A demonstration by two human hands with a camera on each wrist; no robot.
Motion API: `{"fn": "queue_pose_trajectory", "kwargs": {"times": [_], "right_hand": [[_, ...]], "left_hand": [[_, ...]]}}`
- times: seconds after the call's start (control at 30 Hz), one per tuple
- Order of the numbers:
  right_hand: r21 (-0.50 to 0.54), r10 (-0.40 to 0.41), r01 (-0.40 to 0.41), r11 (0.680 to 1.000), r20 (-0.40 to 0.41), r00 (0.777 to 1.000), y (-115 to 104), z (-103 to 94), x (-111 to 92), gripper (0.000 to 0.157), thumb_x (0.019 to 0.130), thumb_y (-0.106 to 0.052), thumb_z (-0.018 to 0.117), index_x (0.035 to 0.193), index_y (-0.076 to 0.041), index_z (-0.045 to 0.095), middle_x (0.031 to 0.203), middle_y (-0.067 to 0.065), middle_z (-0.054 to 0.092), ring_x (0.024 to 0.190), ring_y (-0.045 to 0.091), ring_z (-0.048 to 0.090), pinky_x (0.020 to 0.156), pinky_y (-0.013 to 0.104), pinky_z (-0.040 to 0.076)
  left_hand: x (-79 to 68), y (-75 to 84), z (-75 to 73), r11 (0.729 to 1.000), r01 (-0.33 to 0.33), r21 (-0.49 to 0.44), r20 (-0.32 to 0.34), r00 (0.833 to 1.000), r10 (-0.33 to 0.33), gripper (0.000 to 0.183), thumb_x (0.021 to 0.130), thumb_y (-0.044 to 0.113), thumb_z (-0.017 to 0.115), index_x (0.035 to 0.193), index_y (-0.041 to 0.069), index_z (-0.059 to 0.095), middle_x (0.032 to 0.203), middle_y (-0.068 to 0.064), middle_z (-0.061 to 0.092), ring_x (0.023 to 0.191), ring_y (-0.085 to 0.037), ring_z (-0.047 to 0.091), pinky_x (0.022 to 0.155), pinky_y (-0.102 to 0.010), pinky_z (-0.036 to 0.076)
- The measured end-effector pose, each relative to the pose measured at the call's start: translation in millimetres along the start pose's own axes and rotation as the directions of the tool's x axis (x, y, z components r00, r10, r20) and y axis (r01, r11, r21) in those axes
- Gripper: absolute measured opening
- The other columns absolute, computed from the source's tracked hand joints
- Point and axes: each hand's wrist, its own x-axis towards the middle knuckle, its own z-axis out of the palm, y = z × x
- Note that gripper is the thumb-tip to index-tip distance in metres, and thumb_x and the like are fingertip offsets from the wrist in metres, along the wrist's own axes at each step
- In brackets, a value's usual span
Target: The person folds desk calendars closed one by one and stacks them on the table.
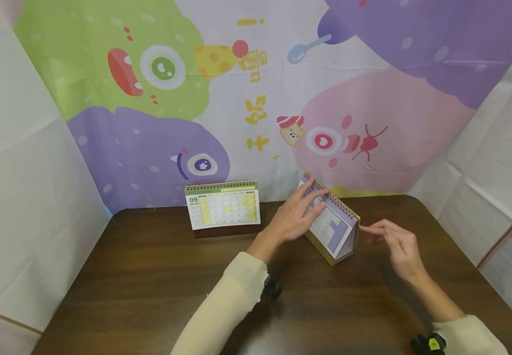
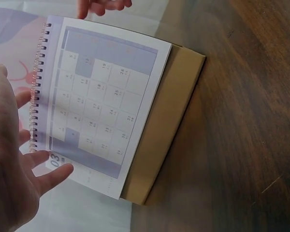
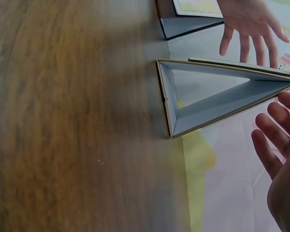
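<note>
A purple desk calendar (image 1: pixel 338 234) stands on the table, turned at an angle, its spiral binding along the top. Its page (image 2: pixel 96 101) reads 03, above a tan cardboard base. My left hand (image 1: pixel 292 217) reaches over the upper front of it, fingers spread and fingertips at the binding. At the calendar's right end is my right hand (image 1: pixel 400 249), index finger extended to the upper corner and the other fingers loosely bent. From the side, the stand (image 3: pixel 227 99) shows as a hollow triangle, with the right-hand fingers (image 3: pixel 273 133) close to its back near the peak.
To the left stands a second desk calendar (image 1: pixel 225 209), green and yellow, marked 09, facing forward. A cartoon-print cloth (image 1: pixel 260 167) hangs behind the brown wooden table (image 1: pixel 149 296). White cloth walls (image 1: pixel 29 148) flank both sides.
</note>
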Motion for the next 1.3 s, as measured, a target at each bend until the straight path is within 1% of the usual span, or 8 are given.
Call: {"fn": "queue_pose_trajectory", "kwargs": {"times": [0.33,0.6,0.87,1.03,1.17,1.2,1.27,1.3], "right_hand": [[0.021,0.002,-0.002,1.0,-0.021,1.0,-0.9,2.7,-1.2,0.045,0.108,0.013,0.036,0.109,0.016,0.081,0.099,-0.002,0.081,0.078,0.002,0.073,0.075,0.014,0.06],[-0.007,0.019,-0.019,1.0,-0.036,0.999,-2.3,2.4,-0.8,0.046,0.11,0.009,0.036,0.109,0.016,0.082,0.096,-0.004,0.081,0.078,-0.001,0.072,0.074,0.014,0.06],[-0.042,0.062,-0.064,0.997,-0.027,0.998,-4.4,1.1,-0.9,0.046,0.113,0.005,0.037,0.11,0.016,0.081,0.094,0.001,0.082,0.079,-0.004,0.072,0.075,0.013,0.06],[-0.076,0.076,-0.078,0.994,-0.023,0.997,-2.5,0.0,-3.0,0.044,0.114,0.005,0.039,0.116,0.014,0.081,0.1,-0.012,0.087,0.088,-0.011,0.076,0.079,0.01,0.06],[-0.108,0.086,-0.088,0.99,-0.025,0.996,-2.9,-1.4,-4.5,0.042,0.113,0.005,0.04,0.121,0.014,0.08,0.119,-0.029,0.082,0.106,-0.017,0.074,0.088,0.007,0.058],[-0.117,0.091,-0.094,0.989,-0.029,0.995,-3.5,-1.7,-4.6,0.041,0.113,0.004,0.041,0.121,0.014,0.08,0.122,-0.033,0.079,0.1,-0.021,0.071,0.089,0.005,0.055],[-0.138,0.092,-0.097,0.986,-0.041,0.995,-4.5,-2.1,-4.7,0.04,0.113,0.004,0.042,0.121,0.014,0.08,0.128,-0.039,0.074,0.086,-0.026,0.059,0.081,0.003,0.048],[-0.134,0.092,-0.098,0.986,-0.049,0.995,-4.8,-2.1,-4.6,0.039,0.113,0.004,0.042,0.122,0.014,0.079,0.13,-0.038,0.074,0.087,-0.025,0.059,0.081,0.003,0.049]], "left_hand": [[-0.1,0.5,-0.5,1.0,-0.001,-0.003,-0.003,1.0,0.001,0.051,0.121,0.048,0.042,0.169,0.033,0.052,0.193,-0.003,0.016,0.177,-0.036,0.027,0.135,-0.07,0.038],[-0.7,0.7,-1.0,1.0,0.004,-0.009,0.003,1.0,-0.004,0.052,0.12,0.048,0.043,0.169,0.033,0.052,0.193,-0.002,0.015,0.177,-0.036,0.026,0.136,-0.069,0.036],[-0.1,0.9,-1.3,1.0,0.003,-0.014,0.001,1.0,-0.003,0.051,0.12,0.048,0.044,0.168,0.032,0.053,0.193,-0.005,0.017,0.177,-0.036,0.026,0.136,-0.069,0.037],[-0.3,0.3,-1.6,1.0,0.006,-0.012,0.002,1.0,-0.006,0.052,0.12,0.049,0.044,0.168,0.033,0.052,0.193,-0.002,0.015,0.177,-0.035,0.025,0.135,-0.07,0.037],[-0.6,0.4,-1.4,1.0,0.007,-0.012,0.002,1.0,-0.007,0.052,0.12,0.05,0.044,0.169,0.033,0.052,0.193,0.0,0.014,0.178,-0.035,0.025,0.135,-0.07,0.037],[-0.7,0.4,-1.3,1.0,0.007,-0.013,0.002,1.0,-0.007,0.052,0.12,0.05,0.044,0.169,0.033,0.052,0.193,0.001,0.014,0.178,-0.035,0.024,0.135,-0.07,0.037],[-0.9,0.5,-0.9,1.0,0.006,-0.015,0.002,1.0,-0.006,0.052,0.12,0.049,0.044,0.169,0.033,0.052,0.193,0.001,0.014,0.178,-0.034,0.025,0.134,-0.07,0.038],[-0.9,0.7,-0.7,1.0,0.005,-0.016,0.002,1.0,-0.005,0.052,0.12,0.049,0.044,0.169,0.033,0.052,0.193,0.001,0.014,0.177,-0.034,0.025,0.134,-0.071,0.039]]}}
